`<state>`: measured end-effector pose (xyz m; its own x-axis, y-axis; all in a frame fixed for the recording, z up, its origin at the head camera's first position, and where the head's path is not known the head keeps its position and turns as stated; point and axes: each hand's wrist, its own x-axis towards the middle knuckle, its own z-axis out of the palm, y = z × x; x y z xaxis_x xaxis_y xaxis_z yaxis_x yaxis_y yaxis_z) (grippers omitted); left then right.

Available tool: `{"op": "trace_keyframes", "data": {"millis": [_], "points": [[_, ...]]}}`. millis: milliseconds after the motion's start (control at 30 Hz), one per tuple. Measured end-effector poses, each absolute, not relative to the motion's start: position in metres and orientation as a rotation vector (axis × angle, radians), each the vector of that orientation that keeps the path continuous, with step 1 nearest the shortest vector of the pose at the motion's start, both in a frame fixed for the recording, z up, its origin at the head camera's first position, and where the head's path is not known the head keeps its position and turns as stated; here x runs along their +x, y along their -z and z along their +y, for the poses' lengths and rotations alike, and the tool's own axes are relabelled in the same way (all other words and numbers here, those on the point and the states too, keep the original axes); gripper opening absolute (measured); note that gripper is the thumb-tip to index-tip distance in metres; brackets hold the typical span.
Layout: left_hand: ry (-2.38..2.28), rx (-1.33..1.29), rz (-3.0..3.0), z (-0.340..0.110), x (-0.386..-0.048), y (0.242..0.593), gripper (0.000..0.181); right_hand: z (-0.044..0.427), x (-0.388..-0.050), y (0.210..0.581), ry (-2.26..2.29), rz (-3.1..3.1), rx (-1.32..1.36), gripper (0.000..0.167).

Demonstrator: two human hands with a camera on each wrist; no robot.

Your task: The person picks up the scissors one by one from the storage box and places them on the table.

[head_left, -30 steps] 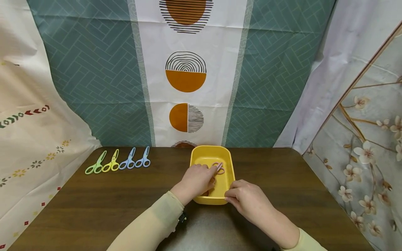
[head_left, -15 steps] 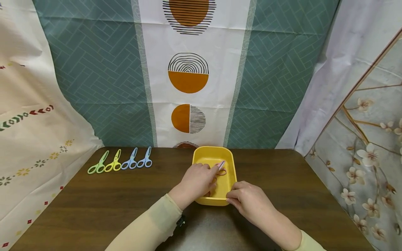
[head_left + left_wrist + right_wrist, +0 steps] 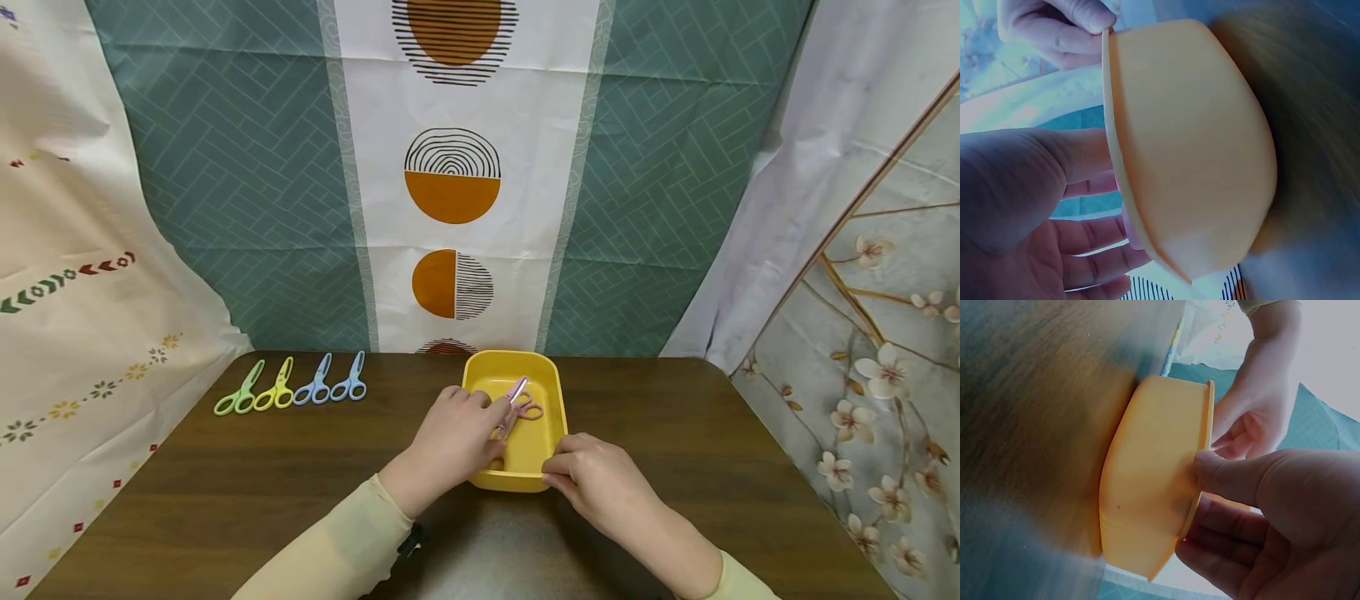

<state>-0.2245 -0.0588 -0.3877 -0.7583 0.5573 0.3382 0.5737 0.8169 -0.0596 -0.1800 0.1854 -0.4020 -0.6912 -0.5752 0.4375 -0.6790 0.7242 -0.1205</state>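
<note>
A yellow rectangular tray (image 3: 553, 429) stands on the table in front of me. Reaching in over its left side, my left hand (image 3: 450, 437) pinches pink scissors (image 3: 517, 388), whose tip points up and away to the right. A second pair of pink scissors (image 3: 532, 412) lies in the tray under them, its finger loops toward the far right. My right hand (image 3: 600, 477) grips the tray's near right corner, thumb outside the rim in the right wrist view. From the left wrist, the tray wall (image 3: 1191, 137) hides most of what the left fingers hold.
Several scissors stand in a row at the table's back left: green scissors (image 3: 238, 396), yellow scissors (image 3: 276, 390), and blue scissors (image 3: 315, 385). Behind the brown table (image 3: 660, 417) hangs a patterned cloth (image 3: 637, 208). More cloth drapes down both sides.
My left hand has drawn slightly left within the tray, and more of both pink scissors shows. The right hand keeps its hold on the corner. The head view has shifted a little.
</note>
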Motion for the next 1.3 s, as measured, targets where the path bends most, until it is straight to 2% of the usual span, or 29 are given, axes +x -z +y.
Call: {"op": "trace_keyframes", "data": {"millis": [333,833,1300], "points": [[0.087,-0.862,-2.572,-0.079,-0.214,0.386,0.046,0.187,-0.181,0.401,-0.39,-2.567,0.976,0.01],[0.081,-0.81,-2.615,-0.1,-0.199,0.386,0.047,0.187,-0.181,0.401,-0.398,-2.574,0.986,0.01],[0.044,-0.742,-2.524,-0.123,-0.195,0.389,0.042,0.186,-0.18,0.402,-0.401,-2.587,0.975,0.01]]}}
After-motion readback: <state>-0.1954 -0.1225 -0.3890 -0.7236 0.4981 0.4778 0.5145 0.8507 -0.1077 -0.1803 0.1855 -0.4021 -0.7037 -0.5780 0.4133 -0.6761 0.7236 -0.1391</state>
